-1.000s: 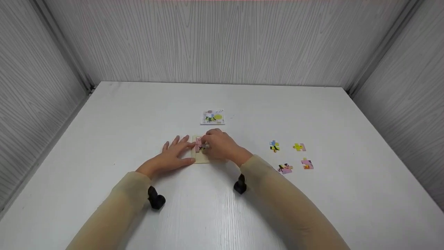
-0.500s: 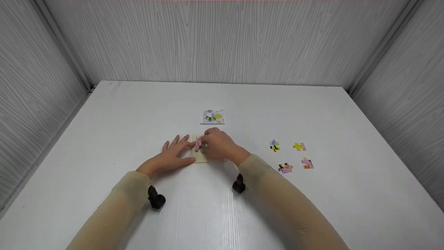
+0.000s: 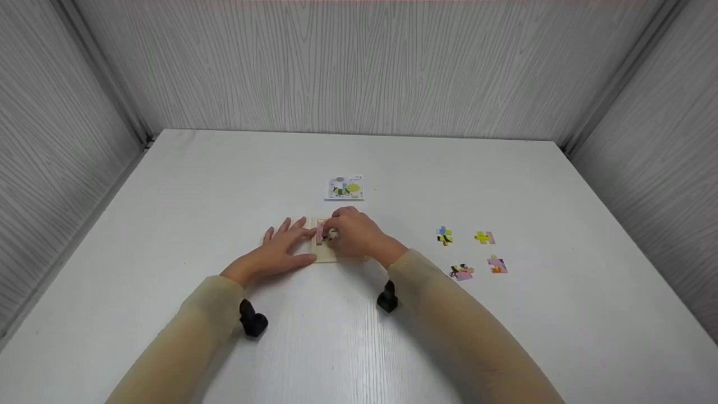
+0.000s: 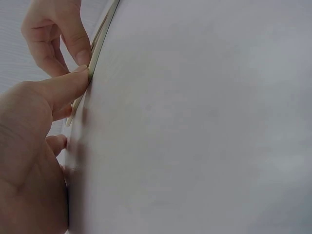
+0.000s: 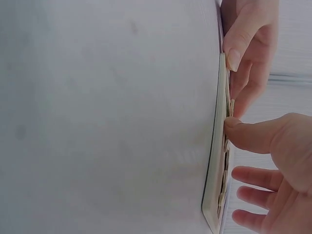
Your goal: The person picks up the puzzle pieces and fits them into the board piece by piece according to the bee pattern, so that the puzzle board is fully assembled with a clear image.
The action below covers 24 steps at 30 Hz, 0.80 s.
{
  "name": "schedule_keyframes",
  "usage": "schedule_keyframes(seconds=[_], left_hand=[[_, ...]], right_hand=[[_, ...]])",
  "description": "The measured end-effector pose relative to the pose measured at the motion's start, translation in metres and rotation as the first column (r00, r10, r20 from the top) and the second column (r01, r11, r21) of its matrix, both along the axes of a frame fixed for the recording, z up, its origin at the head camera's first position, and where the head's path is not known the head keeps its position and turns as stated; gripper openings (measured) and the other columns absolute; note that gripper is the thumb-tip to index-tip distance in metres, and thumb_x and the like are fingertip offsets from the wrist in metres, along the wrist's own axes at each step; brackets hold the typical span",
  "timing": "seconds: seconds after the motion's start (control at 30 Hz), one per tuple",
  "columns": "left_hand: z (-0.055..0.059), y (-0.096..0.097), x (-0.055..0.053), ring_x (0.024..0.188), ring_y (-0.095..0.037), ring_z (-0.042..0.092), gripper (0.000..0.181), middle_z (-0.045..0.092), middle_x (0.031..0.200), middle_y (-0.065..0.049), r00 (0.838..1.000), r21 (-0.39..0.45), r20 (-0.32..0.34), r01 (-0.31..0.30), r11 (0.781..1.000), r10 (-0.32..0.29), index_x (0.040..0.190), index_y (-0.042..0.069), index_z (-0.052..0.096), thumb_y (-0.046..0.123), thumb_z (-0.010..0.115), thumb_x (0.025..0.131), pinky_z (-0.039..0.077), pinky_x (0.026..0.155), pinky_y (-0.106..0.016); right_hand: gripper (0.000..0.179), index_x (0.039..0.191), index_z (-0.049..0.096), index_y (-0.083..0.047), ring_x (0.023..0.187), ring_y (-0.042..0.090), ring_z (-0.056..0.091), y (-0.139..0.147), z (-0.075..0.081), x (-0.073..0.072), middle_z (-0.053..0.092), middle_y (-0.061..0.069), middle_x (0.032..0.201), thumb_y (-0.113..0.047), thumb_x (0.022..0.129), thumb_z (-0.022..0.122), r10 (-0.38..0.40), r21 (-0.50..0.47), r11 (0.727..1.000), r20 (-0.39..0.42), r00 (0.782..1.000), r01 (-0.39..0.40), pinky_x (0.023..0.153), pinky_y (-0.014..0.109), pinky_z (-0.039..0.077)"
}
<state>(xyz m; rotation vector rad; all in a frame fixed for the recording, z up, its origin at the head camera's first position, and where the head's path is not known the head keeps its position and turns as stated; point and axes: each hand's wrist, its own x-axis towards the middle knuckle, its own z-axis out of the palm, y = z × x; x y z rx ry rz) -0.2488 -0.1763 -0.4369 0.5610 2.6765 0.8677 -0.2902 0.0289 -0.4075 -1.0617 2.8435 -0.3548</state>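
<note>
A shallow wooden puzzle board (image 3: pixel 325 259) lies mid-table, partly under my right hand (image 3: pixel 359 233). Pink and patterned puzzle pieces (image 3: pixel 320 232) show in its left part. My right thumb and fingers pinch a puzzle piece (image 5: pixel 232 106) at the board, mostly hidden by the hand; in the right wrist view it stands slightly raised above the frame. My left hand (image 3: pixel 277 249) is spread on the table, its thumb and index fingertip touching the board's left edge. In the left wrist view, the left thumb (image 4: pixel 73 87) lies against the board's rim.
Behind the board lies a square bee picture card (image 3: pixel 344 188). Loose pieces lie to the right: a blue-yellow one (image 3: pixel 444 235), a yellow one (image 3: pixel 483 237), a pink-black one (image 3: pixel 461 272) and a pink-orange one (image 3: pixel 497 264). Grey panels (image 3: pixel 359 67) enclose the white table (image 3: pixel 314 348).
My right hand shifts slightly left, then back, over the board. The pink piece at the board's left tilts a little and then stands straight again. My left hand stays in place.
</note>
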Motion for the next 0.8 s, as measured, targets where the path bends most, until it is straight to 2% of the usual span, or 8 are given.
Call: schedule_keyframes(seconds=[0.47, 0.7, 0.8], left_hand=[[0.0037, -0.0001, 0.0013, 0.14, -0.03, -0.011, 0.065, 0.005, 0.155, -0.009, 1.0, -0.009, 0.002, 0.0, 1.0, 0.0, 0.145, 0.019, 0.033, 0.048, 0.053, 0.091, -0.012, 0.106, -0.052], [0.0024, -0.0005, 0.0017, 0.14, -0.031, -0.01, 0.063, 0.006, 0.155, -0.01, 1.0, 0.011, -0.006, 0.006, 1.0, -0.006, 0.144, 0.018, 0.035, 0.046, 0.054, 0.091, -0.011, 0.106, -0.054], [0.0029, 0.0001, 0.002, 0.14, -0.031, -0.01, 0.064, 0.006, 0.155, -0.01, 1.0, 0.008, -0.007, 0.008, 1.0, -0.008, 0.144, 0.017, 0.035, 0.046, 0.054, 0.091, -0.011, 0.106, -0.055]], right_hand=[[0.026, 0.116, 0.068, -0.023, 0.117, 0.024, 0.045, -0.0006, -0.0008, -0.0026, 0.056, 0.008, 0.12, -0.021, 0.091, 0.062, 0.057, 0.058, 0.997, -0.01, 0.998, -0.056, 0.096, 0.039, 0.038], [0.024, 0.113, 0.069, -0.024, 0.116, 0.027, 0.046, 0.0002, -0.001, -0.0033, 0.057, 0.011, 0.121, -0.021, 0.093, 0.058, 0.106, 0.105, 0.99, -0.067, 0.992, -0.099, 0.092, 0.044, 0.041], [0.024, 0.114, 0.069, -0.025, 0.116, 0.026, 0.045, 0.0006, -0.002, -0.0044, 0.057, 0.01, 0.122, -0.021, 0.093, 0.058, 0.108, 0.111, 0.989, -0.063, 0.992, -0.101, 0.093, 0.044, 0.041]])
